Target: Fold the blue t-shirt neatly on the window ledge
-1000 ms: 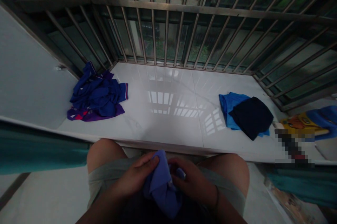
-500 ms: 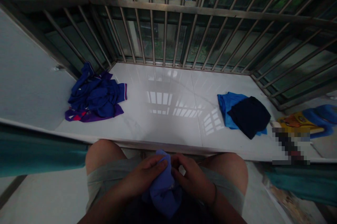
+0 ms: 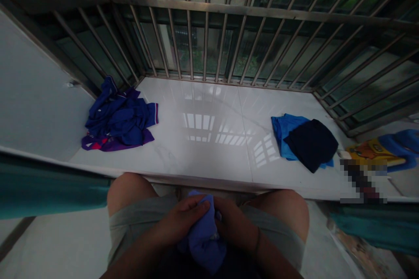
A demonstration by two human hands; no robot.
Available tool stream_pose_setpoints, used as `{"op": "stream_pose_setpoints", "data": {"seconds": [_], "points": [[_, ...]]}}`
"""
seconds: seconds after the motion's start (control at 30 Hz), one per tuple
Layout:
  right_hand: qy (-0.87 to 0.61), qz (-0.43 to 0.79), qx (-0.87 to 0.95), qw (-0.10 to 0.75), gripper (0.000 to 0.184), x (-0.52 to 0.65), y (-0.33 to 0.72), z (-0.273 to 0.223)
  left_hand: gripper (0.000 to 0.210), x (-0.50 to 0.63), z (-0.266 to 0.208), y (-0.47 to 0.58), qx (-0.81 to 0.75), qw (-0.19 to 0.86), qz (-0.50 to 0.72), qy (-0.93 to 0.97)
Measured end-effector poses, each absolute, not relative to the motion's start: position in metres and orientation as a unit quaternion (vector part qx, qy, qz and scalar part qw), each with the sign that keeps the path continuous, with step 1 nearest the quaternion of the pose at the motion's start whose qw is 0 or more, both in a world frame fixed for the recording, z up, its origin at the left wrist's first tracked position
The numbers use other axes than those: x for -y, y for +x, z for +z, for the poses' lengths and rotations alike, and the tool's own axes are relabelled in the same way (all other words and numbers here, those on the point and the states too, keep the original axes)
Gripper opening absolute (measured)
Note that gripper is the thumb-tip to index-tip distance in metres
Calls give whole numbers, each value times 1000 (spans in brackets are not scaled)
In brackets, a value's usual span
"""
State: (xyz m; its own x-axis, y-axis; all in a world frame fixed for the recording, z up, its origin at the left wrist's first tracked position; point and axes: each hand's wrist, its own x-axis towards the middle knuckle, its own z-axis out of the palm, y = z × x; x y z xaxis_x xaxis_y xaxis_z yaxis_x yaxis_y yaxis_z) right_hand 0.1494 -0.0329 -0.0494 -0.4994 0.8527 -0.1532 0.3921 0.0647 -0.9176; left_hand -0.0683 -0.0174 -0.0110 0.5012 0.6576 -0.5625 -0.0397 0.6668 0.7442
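A periwinkle-blue cloth (image 3: 207, 242), bunched and folded, is held over my lap; I cannot tell what garment it is. My left hand (image 3: 183, 220) is closed on its left side, thumb lying on top of the fabric. At the right edge of the cloth, my right hand (image 3: 237, 226) is closed with its fingers curled in against it, the fingertips partly hidden. The cloth's lower end hangs down toward my dark top.
On the white ledge (image 3: 212, 156), a rumpled pile of dark blue and purple clothes (image 3: 121, 119) lies left. Folded navy cloth (image 3: 310, 143) rests on bright blue cloth (image 3: 278, 135) at right, near a yellow-and-blue package (image 3: 376, 152). Metal bars (image 3: 206, 47) stand behind.
My right hand has moved slightly up and left, closing in against the cloth. The cloth's top edge has shifted and now folds over a little to the left.
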Motion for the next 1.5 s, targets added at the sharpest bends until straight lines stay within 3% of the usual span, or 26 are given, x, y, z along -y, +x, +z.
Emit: {"op": "stream_pose_setpoints", "data": {"seconds": [0.27,0.4,0.6,0.7,0.87,0.97,1.07,1.17,1.27,1.33,1.4,1.5], "points": [[-406,535,706,225,32,33,132,-55,80,23,-19,-54,-445,809,197,328],[-398,533,707,241,31,35,132,-64,77,25,-27,-51,-452,815,221,288],[-404,594,633,290,46,41,142,-44,84,23,-14,-51,-502,782,305,209],[-416,565,646,300,44,38,150,-36,76,15,6,-57,-480,779,278,293],[-409,453,692,386,43,25,174,-14,65,0,37,-80,-440,711,241,492],[-398,463,718,334,35,24,177,1,63,0,44,-81,-426,730,246,474],[-375,494,738,265,60,26,164,5,66,6,46,-74,-422,771,273,392],[-374,501,737,257,41,27,155,4,67,5,53,-73,-444,763,286,372],[-428,469,713,296,30,27,161,12,56,-1,59,-85,-467,674,303,485],[-463,460,691,311,19,27,167,23,46,-5,57,-94,-493,552,358,570],[-496,471,651,328,14,28,170,35,60,-6,50,-99,-499,405,419,641],[-519,523,568,368,25,30,167,50,74,-2,35,-97,-411,256,406,775]]}}
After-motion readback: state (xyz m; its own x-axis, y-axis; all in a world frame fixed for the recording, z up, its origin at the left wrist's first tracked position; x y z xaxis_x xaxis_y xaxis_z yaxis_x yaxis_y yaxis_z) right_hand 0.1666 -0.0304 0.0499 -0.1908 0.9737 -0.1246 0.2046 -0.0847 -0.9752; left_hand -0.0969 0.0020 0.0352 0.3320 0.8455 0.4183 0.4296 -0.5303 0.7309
